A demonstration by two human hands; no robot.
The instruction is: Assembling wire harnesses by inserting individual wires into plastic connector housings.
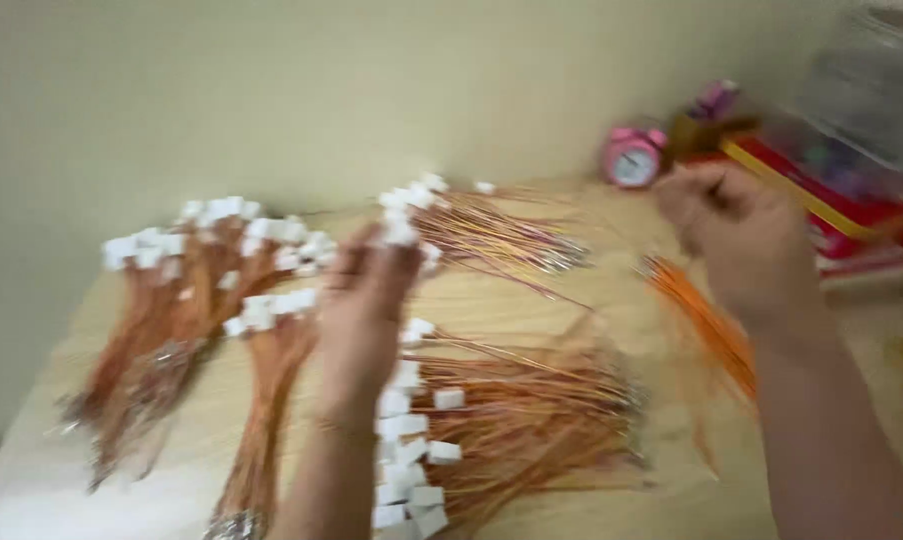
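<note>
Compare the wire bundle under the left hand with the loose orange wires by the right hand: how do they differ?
The wire bundle carries white plugs at one end; the loose orange wires show none. The bundle lies flat across the table; the orange wires hang slanting below the right hand. Both are thin orange strands.

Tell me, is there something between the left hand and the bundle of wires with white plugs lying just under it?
Nothing visible does. The left hand hangs right above the bundle of wires, with only the bare wooden table around it. The picture is blurred, so small things could be missed.
</note>
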